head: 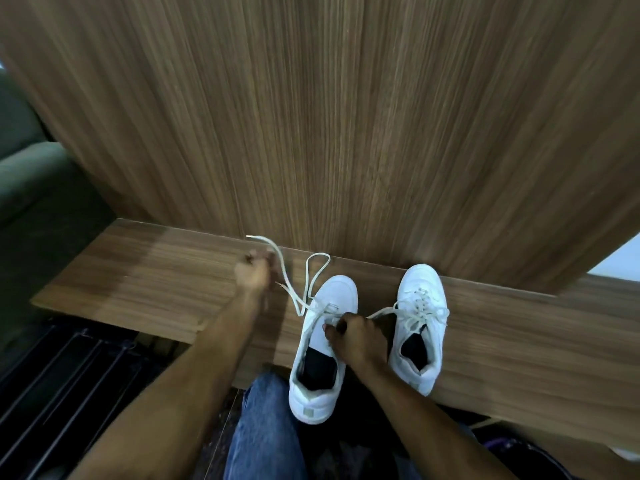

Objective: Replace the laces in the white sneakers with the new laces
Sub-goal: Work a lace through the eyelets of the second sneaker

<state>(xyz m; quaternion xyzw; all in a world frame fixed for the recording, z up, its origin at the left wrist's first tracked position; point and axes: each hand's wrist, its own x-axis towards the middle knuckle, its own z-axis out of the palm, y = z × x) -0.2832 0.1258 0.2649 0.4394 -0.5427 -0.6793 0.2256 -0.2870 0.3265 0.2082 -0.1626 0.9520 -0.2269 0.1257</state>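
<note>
Two white sneakers stand on a narrow wooden shelf (145, 282), toes toward the wall. The left sneaker (320, 344) has a loose off-white lace (311, 282) trailing out of its front eyelets toward the wall. My left hand (254, 271), blurred, is raised left of that shoe with its fingers curled around the lace. My right hand (356, 337) rests on the left sneaker's upper and pinches it near the eyelets. The right sneaker (419, 327) is fully laced, with loose ends spread over its top.
A tall wood-grain panel (346, 116) rises directly behind the shelf. A grey-green cushion (31, 181) is at the far left. Below the shelf are a dark slatted rack (69, 386) and my knee in blue jeans (263, 431).
</note>
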